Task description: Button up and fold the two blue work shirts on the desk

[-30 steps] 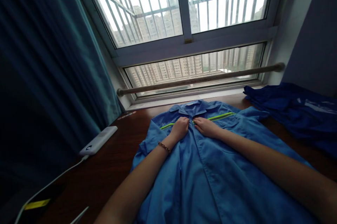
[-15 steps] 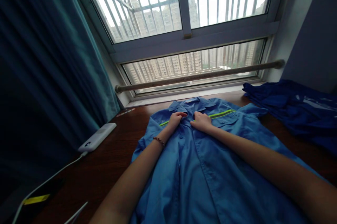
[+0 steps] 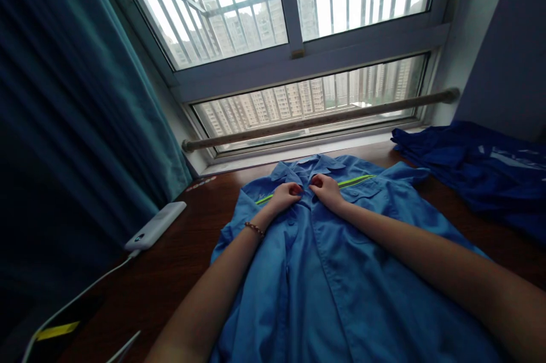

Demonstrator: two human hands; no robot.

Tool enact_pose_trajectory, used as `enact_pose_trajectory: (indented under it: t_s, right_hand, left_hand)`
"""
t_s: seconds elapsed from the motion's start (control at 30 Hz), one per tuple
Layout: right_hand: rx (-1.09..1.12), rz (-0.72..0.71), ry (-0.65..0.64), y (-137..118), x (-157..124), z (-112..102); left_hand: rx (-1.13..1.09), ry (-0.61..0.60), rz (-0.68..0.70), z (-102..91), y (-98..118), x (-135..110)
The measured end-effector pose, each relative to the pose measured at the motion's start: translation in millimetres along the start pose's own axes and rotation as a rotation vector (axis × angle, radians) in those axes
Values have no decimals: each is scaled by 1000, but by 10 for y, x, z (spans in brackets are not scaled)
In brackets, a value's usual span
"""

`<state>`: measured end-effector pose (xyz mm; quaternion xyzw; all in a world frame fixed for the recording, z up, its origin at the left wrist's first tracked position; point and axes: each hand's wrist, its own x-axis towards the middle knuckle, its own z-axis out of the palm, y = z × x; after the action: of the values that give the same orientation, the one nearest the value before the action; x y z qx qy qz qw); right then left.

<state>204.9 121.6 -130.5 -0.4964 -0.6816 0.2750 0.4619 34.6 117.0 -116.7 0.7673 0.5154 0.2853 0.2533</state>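
Toward the bench's point(image 3: 191, 238) far edge, the right hand point(image 3: 327, 192) has neared the work shirt's point(image 3: 315, 277) collar point(image 3: 281, 171), seemingly centring work there, its grip and the left hand's point(image 3: 285, 198) narrow, apparently pinching cloth.

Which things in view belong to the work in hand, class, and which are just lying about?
In the work:
light blue shirt, spread out
left hand and right hand, at its front below the collar

Lying about:
dark blue garment
white device
yellow strip
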Motion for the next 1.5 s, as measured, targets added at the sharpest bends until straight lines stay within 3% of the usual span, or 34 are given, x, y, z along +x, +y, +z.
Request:
enact_pose_trajectory:
  t_s: [0.2, 0.37, 0.53, 0.63, 0.73, 1.0, 1.27, 1.5]
  right_hand:
    - [309, -31, -204, -73, 61, -21]
    - [627, -74, -444, -57, 85, -60]
    - [454, -272, -305, 15, 63, -36]
    - [337, -304, -206, 33, 48, -35]
    - [281, -313, -198, 47, 42, -30]
    - [155, -321, -192, 1, -12, -41]
    - [-181, -552, -58, -74, -131, -58]
    - [-190, -623, -73, -88, -144, -61]
  left_hand:
    - [469, 104, -44, 36, 102, -75]
    - [408, 138, 62, 10, 139, -93]
    - [-82, 280, -52, 35, 204, -48]
    - [-442, 262, -122, 130, 204, -51]
    - [-600, 207, -127, 224, 158, -70]
    - [-626, 184, -105, 253, 97, -80]
    - [-619, 199, -101, 255, 120, -83]
    - [-652, 236, -108, 265, 106, -87]
